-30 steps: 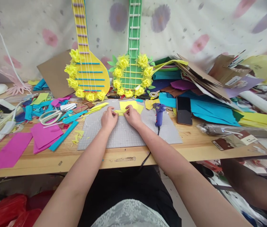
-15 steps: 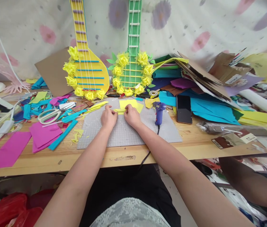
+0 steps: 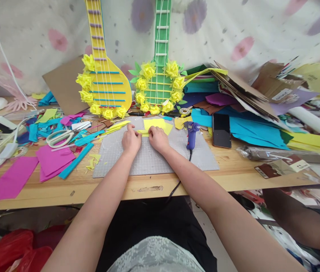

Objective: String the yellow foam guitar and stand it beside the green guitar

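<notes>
On the grey cutting mat point(image 3: 156, 162), a narrow yellow strip point(image 3: 143, 133), apparently folded, stretches between my hands. My left hand point(image 3: 131, 139) pinches its left end; the fingertips are partly hidden. My right hand point(image 3: 159, 139) has closed fingers on the right end. Just behind them lie yellow sheets point(image 3: 154, 123) of paper or thin foam. To the right, a blue glue gun point(image 3: 191, 135) rests on the mat, its cord running off the front edge.
A yellow paper lute point(image 3: 110, 83) and a green one point(image 3: 160, 92), both trimmed with yellow flowers, stand behind. Scissors point(image 3: 60, 139), magenta sheets point(image 3: 12, 177) and scraps lie left. A phone point(image 3: 221, 130), blue sheets point(image 3: 256, 130) and cardboard point(image 3: 245, 90) lie right. Another person's limb point(image 3: 299, 215) shows lower right.
My hands stay in nearly the same place on the yellow strip, with only slight finger movement. The whole view has shifted a little.
</notes>
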Demonstrator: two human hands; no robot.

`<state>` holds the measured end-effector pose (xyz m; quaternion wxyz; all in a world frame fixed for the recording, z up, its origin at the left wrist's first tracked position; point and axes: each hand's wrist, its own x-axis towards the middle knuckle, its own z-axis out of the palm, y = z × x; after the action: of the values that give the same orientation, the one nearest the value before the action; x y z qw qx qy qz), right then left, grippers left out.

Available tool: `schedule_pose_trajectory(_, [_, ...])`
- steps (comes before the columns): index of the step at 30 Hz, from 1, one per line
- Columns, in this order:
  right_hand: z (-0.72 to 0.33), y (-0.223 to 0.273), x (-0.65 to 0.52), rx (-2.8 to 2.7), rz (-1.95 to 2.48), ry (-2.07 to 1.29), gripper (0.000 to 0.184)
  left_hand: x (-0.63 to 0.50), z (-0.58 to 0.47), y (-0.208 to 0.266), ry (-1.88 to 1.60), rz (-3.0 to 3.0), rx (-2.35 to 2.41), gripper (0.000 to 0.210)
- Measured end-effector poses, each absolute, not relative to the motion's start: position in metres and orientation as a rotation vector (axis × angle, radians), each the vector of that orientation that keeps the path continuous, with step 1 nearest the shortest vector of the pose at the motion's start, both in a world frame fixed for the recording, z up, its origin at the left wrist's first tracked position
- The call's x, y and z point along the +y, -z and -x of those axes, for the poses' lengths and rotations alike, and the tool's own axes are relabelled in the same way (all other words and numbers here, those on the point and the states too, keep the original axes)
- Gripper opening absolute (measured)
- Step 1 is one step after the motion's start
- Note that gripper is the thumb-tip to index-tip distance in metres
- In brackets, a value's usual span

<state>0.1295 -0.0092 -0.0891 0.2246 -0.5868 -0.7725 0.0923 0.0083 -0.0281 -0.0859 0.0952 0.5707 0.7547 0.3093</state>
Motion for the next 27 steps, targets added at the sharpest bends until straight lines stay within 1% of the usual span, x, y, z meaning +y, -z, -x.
schedule_pose_trajectory(4, [-0.1283, 0.0884, -0.0104, -2.183, 1.619, -0.228, 0.021, -0.0281, -0.0086, 0.0850, -0.859, -1.869, 2.264, 0.010])
schedule_pose_trajectory(5, [-0.1279, 0.0885, -0.0104, -2.188, 1.625, -0.224, 0.022, -0.0280, -0.0087, 0.0850, -0.843, -1.912, 2.272, 0.007])
schedule_pose_trajectory(12, [-0.1254, 0.0902, -0.0112, -2.159, 1.625, -0.175, 0.016, -0.0267, -0.0102, 0.0885, -0.801, -2.019, 2.247, 0.016])
schedule_pose_trajectory(16, [-0.1235, 0.0919, -0.0110, -2.135, 1.630, -0.168, 0.019, -0.0249, -0.0104, 0.0902, -0.789, -2.030, 2.207, 0.019])
schedule_pose_trajectory(19, [-0.1229, 0.0926, -0.0102, -2.131, 1.643, -0.173, 0.017, -0.0246, -0.0104, 0.0892, -0.765, -2.018, 2.207, 0.021])
schedule_pose_trajectory(23, [-0.1240, 0.0915, -0.0106, -2.128, 1.663, -0.179, 0.013, -0.0259, -0.0109, 0.0863, -0.782, -1.968, 2.234, 0.018])
schedule_pose_trajectory(25, [-0.1250, 0.0912, -0.0107, -2.130, 1.660, -0.198, 0.014, -0.0266, -0.0113, 0.0854, -0.809, -1.947, 2.249, 0.014])
schedule_pose_trajectory(27, [-0.1259, 0.0918, -0.0101, -2.134, 1.644, -0.223, 0.015, -0.0270, -0.0114, 0.0851, -0.830, -1.943, 2.247, 0.014])
